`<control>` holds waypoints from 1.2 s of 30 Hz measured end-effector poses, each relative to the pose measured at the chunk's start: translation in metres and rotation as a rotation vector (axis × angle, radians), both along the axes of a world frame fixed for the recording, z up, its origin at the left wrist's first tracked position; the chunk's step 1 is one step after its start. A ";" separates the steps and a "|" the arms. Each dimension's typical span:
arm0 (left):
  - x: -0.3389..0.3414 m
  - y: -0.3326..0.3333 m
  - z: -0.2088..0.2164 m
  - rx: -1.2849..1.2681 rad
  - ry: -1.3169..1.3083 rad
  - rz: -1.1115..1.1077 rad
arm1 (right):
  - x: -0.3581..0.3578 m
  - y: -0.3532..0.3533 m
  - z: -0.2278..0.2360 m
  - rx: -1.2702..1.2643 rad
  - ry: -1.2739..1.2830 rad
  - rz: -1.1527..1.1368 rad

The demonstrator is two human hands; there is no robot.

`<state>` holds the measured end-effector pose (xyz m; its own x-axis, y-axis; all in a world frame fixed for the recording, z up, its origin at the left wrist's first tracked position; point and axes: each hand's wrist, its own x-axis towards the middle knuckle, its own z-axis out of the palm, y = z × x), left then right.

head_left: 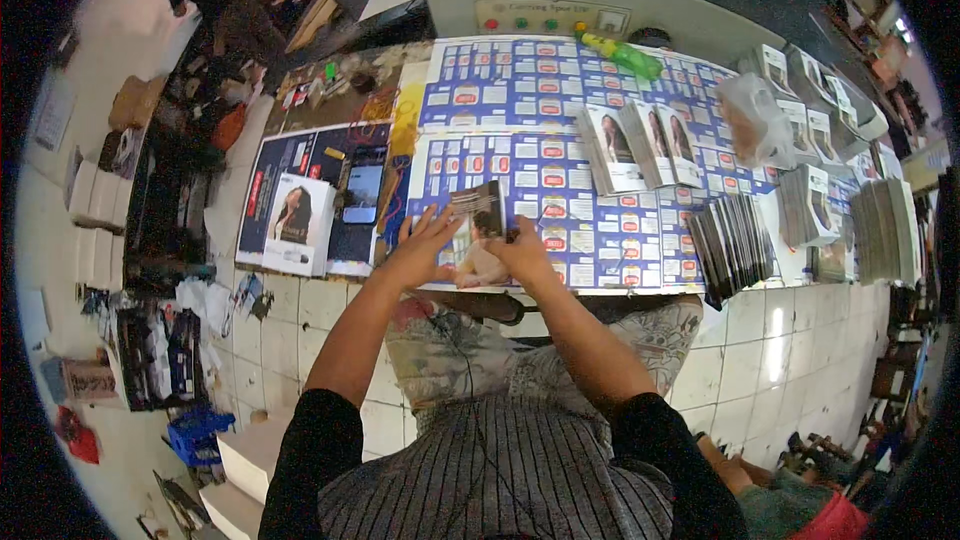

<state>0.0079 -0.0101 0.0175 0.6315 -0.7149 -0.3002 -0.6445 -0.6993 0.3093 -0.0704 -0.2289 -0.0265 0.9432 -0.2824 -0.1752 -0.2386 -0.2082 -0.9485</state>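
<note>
Blue printed sheets (pixel 620 215) cover the table, probably for a smooth surface, with booklet piles (pixel 614 148) to the right, likely for easy reach. One loose booklet (pixel 484 220) lies near the front edge between the hands: the left hand (pixel 428 242), fingers spread, rests at its left side, seemingly steadying it; the right hand (pixel 522 250) meets its right side, fingertips too hidden to tell whether they grip. Blur obscures its cover.
</note>
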 end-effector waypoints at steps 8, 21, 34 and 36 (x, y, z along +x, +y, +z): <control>-0.009 0.020 0.003 -0.056 0.021 0.140 | 0.016 -0.047 0.094 -0.621 -0.411 -0.169; -0.013 0.026 0.003 -0.116 0.003 0.171 | 0.006 -0.211 0.081 -0.969 -0.108 -0.464; -0.005 0.022 -0.009 -0.098 0.020 0.120 | -0.181 -0.332 0.068 -1.021 0.008 -0.361; -0.008 -0.001 -0.011 -0.113 -0.041 0.122 | -0.193 -0.314 0.073 -1.106 -0.103 -0.443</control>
